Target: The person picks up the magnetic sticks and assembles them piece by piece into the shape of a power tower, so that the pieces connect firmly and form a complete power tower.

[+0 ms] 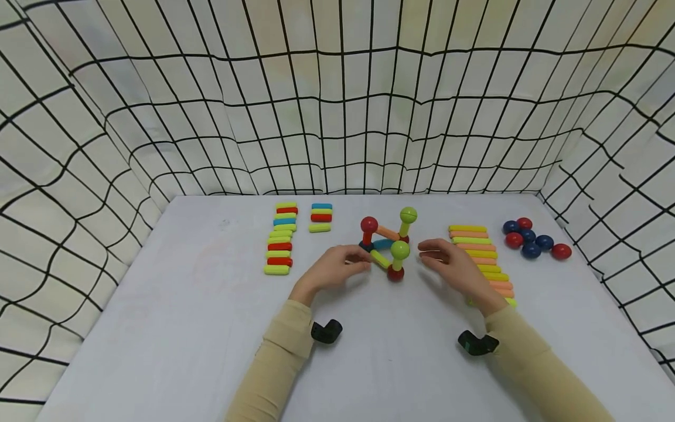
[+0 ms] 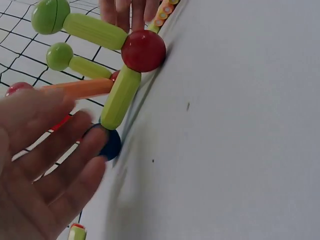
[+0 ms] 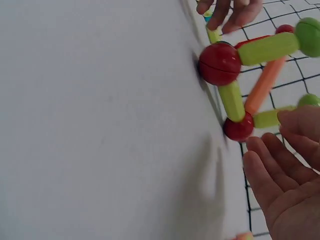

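Note:
Mid-table stands a frame of sticks and balls. Its base has a dark blue ball (image 1: 366, 246), a front red ball (image 1: 395, 274) and another red ball (image 3: 238, 127), with a yellow-green stick (image 2: 121, 97) and a blue stick (image 1: 383, 244) among them. Upright sticks carry a red ball (image 1: 369, 224) and two green balls (image 1: 399, 251). An orange stick (image 2: 82, 89) slants at the back. My left hand (image 1: 337, 266) is beside the dark blue ball, fingers loosely bent; contact is unclear. On the other side, my right hand (image 1: 453, 264) hovers apart from the frame, holding nothing.
Short coloured sticks (image 1: 279, 247) lie in a column at left, with a smaller group (image 1: 321, 217) beside it. Longer yellow, orange and green sticks (image 1: 482, 255) form a row under and beyond my right forearm. Loose blue and red balls (image 1: 531, 250) sit far right. Black-gridded white walls (image 1: 337, 117) surround the table.

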Demonstrator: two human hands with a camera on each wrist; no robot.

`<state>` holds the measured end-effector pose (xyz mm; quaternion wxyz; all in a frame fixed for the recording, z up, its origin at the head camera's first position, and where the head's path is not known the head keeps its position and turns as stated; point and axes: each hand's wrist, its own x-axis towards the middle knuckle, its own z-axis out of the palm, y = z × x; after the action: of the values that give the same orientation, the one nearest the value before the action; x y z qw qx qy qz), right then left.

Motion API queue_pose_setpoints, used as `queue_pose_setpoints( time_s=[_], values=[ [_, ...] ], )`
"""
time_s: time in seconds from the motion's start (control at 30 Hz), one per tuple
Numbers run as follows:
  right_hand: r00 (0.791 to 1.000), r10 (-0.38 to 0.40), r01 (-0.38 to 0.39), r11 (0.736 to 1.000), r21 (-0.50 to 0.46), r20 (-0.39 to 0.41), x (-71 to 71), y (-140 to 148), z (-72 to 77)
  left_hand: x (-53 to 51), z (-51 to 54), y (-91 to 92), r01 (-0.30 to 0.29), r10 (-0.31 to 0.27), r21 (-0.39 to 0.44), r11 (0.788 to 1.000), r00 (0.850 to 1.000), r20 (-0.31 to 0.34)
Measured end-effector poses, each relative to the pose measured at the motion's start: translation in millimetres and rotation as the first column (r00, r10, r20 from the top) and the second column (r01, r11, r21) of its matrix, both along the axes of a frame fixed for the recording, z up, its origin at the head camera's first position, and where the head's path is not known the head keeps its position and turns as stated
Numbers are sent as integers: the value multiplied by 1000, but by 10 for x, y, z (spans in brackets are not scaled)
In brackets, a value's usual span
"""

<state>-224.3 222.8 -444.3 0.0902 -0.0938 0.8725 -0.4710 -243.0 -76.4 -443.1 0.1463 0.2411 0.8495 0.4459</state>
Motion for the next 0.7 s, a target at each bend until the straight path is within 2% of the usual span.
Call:
queue_pose_setpoints(
  time_s=[0.07, 0.13, 0.23, 0.3, 0.5, 0.6, 0.7],
  values=[
    [1000, 1, -1, 1000, 21, -26, 109, 139, 24, -10, -12, -14, -128, 128, 47, 991, 992, -3],
    [999, -16, 17, 999, 37, -32, 220, 303, 43, -29, -36, -14, -217, 219, 96, 971, 976, -9],
    [998, -51, 52, 997, 57, -32, 386, 551, 71, -51, -65, 2, -278, 282, 158, 948, 959, -8],
    [997, -57, 62, 993, 95, -56, 490, 711, 89, -67, -85, 18, -279, 284, 179, 943, 959, -3],
    [984, 7, 39, 966, 255, -175, 740, 1099, 87, -79, -105, 38, -202, 207, 186, 962, 978, -4],
    [973, 48, 27, 948, 318, -225, 819, 1208, 42, -66, -91, 39, -183, 186, 153, 971, 982, -11],
    [958, 80, 30, 928, 371, -277, 864, 1251, -8, -56, -70, 50, -130, 132, 107, 986, 991, -12]
  ],
)
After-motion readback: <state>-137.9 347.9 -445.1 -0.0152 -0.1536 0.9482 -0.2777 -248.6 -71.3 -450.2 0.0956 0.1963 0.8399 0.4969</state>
